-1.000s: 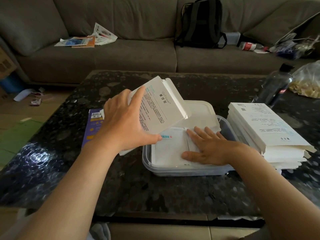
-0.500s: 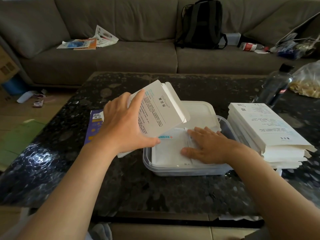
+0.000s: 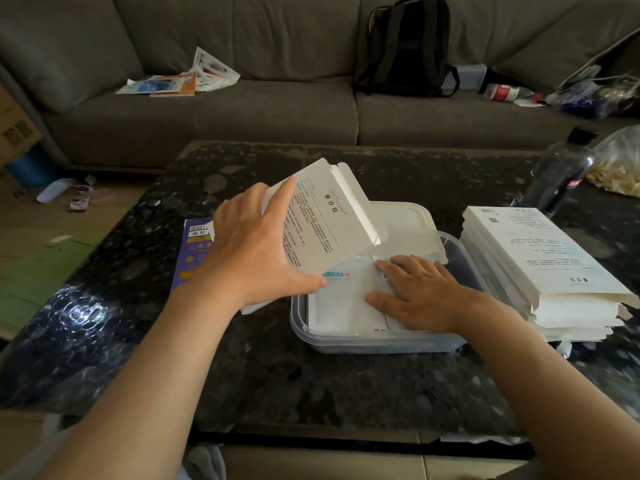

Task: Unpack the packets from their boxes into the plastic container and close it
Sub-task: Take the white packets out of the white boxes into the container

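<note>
Over container (image 3: pixel 377 342), left hand (image 3: pixel 256 258) around box (image 3: pixel 322 223)

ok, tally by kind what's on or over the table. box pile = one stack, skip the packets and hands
plastic container: 1
lid: 1
white box, held by left hand: 1
stack of white boxes: 1
purple box: 1
dark bottle: 1
plastic bag: 1
Total: 7
</note>
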{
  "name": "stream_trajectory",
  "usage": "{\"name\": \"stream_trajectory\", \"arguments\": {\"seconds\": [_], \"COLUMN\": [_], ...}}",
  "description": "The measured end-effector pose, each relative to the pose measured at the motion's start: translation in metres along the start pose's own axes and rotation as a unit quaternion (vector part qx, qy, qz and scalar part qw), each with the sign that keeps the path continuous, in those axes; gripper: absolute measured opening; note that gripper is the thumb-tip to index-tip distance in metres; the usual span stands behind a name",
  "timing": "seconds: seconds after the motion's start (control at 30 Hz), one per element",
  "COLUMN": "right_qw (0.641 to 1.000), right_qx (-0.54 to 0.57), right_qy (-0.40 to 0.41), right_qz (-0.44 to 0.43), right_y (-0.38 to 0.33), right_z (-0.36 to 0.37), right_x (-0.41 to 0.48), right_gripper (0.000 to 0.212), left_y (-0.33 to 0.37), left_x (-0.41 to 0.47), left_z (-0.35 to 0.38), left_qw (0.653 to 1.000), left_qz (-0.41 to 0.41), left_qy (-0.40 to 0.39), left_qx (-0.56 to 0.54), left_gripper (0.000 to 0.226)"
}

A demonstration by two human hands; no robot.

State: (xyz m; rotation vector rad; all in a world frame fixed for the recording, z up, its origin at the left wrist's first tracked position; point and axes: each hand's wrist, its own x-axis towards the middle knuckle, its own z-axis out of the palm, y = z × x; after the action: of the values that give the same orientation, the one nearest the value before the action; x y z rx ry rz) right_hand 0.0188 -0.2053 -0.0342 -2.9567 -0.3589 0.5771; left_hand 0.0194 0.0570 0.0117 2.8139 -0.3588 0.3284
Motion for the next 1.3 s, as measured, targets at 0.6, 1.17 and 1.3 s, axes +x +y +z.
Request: {"name": "stream_trajectory", "arguments": {"seconds": [0.6,1.17,1.3], "right_qw": [0.89,0.905,0.908], "right_qx": [0.403,0.385,0.378], "right_qy": [0.212,0.183,0.182], "right_qz": [-0.01,0.005,-0.01], "right_y": [-0.023,-0.014,-0.014], "right_z": [-0.052,-0.048,-0.046], "right_x": [-0.031,-0.01,-0.008], "right_gripper": [0.015,0.013,0.021], "left_y": [0.027,0.031,0.032], "left_x": [0.0,-0.001,-0.002], "left_z": [-0.002,0.006,0.003], "left_qw": [0.991,0.988,0.988], "left_qz": [0.134,0.149,0.155], "left_qy": [-0.022,-0.013,0.003], "left_qx": [0.006,0.033,0.024], "left_gripper": [0.126,0.123,0.123]}}
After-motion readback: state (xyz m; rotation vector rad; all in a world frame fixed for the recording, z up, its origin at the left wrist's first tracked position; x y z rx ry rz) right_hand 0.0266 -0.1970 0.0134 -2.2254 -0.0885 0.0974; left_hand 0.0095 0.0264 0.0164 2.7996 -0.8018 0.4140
